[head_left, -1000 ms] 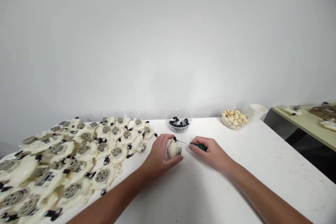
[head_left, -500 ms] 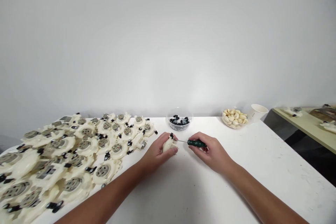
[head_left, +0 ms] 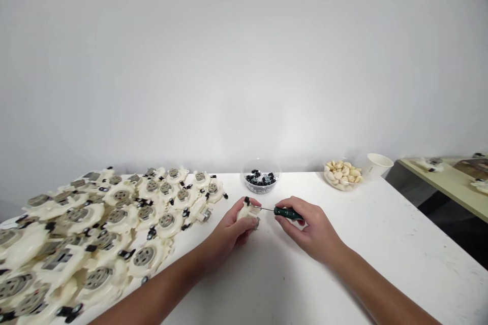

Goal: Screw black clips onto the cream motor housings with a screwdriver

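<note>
On white table [head_left: 381, 244], plastic housings [head_left: 122, 218], clear bowl [head_left: 260, 189]

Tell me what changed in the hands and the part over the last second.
The left hand has turned the cream plastic part, bringing its black piece leftward and its metal end lower. The right hand keeps the green-handled screwdriver gripped, tip by the part, now lying flatter. Nothing was let go. The other cream parts and the bowl of black pieces stayed put.

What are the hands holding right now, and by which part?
The left hand grips a cream plastic housing around its body. The right hand pinches a green-handled screwdriver by the handle, its thin shaft pointing toward the housing.
</note>
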{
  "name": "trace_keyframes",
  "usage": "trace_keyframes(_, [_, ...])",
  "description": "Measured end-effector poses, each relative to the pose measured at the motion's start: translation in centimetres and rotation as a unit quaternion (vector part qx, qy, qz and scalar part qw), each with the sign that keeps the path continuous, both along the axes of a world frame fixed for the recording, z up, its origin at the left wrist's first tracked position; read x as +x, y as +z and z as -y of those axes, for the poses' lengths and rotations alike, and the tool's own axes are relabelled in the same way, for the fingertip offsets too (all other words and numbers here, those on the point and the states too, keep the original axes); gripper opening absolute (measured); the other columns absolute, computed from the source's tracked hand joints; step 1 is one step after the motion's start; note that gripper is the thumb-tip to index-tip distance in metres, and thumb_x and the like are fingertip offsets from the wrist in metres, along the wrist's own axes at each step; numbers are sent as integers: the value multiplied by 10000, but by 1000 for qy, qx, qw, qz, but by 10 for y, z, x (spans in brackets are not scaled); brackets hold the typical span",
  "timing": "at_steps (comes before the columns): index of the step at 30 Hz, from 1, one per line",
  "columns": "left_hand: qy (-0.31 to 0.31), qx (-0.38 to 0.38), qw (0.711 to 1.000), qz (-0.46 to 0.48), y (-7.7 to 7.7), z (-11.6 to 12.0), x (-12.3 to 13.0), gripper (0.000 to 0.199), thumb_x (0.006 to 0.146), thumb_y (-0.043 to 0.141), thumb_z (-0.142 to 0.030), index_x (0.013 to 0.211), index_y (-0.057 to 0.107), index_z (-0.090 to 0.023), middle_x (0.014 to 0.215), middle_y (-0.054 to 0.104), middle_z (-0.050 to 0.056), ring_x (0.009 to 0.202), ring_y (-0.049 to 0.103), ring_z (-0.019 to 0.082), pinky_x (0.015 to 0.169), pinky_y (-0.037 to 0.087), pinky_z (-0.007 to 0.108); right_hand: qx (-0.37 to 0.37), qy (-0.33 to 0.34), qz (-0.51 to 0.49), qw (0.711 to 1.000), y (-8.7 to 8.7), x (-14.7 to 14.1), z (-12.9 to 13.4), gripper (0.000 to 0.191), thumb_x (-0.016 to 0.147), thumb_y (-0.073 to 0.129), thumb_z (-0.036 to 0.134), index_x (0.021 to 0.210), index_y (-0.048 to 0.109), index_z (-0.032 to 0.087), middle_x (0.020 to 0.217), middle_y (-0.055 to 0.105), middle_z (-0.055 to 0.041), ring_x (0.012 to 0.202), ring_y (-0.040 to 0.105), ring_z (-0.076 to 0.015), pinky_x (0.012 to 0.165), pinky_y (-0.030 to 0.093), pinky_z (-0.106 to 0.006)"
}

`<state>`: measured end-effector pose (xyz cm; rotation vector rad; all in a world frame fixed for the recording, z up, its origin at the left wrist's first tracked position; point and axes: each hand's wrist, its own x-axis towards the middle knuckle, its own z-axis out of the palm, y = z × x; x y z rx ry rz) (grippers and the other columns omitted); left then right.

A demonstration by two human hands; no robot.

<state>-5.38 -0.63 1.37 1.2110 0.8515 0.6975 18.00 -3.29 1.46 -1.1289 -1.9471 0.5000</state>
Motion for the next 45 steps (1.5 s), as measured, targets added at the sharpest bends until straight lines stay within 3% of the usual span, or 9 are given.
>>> trace_keyframes(10, [5,2,1000,-8,-3,2,5,369,885,667,-491,1068,503,-215,637,410,-84,499,297,79,460,194,207,-3,-2,1,1000,-5,2,-3,170,986,580,322,1117,665,255,880,675,-41,663,551,-167,589,434,-289])
trace_keyframes(19, [-34,31,999,-21,-15,-4,-2,325,846,690,-375,1053,497,-215,691,446,-77,517,335,75,465,251,192,-15,10,6,1000,-4,5,-3,187,994,570,341,1116,679,250,891,690,-55,654,567,-169,578,443,-291])
trace_keyframes(25, [-48,20,999,-9,-11,-4,-3,312,825,688,-347,1025,493,-208,755,458,-62,546,364,74,470,289,185,21,34,44,998,2,7,0,189,1001,576,334,1148,664,252,896,720,-59,748,644,-196,609,473,-291])
trace_keyframes(30, [-61,17,998,-13,-4,-2,-3,240,888,632,-382,991,525,-193,831,507,-31,516,341,53,472,266,196,-19,44,41,998,5,7,0,194,1015,542,377,1077,665,240,865,720,-61,702,618,-189,621,465,-299])
trace_keyframes(37, [-60,28,998,-19,-1,-1,-5,167,834,552,-331,892,568,-176,651,475,-43,466,333,80,409,232,197,-71,50,36,996,7,3,4,181,1018,531,389,980,635,246,756,644,-12,619,509,-157,525,364,-257])
trace_keyframes(45, [-57,56,996,-30,-12,-1,-8,178,858,533,-334,930,567,-175,669,440,-47,488,291,81,428,225,205,-125,37,11,991,5,-2,8,208,1013,533,407,910,600,240,704,576,12,593,454,-146,530,329,-258])
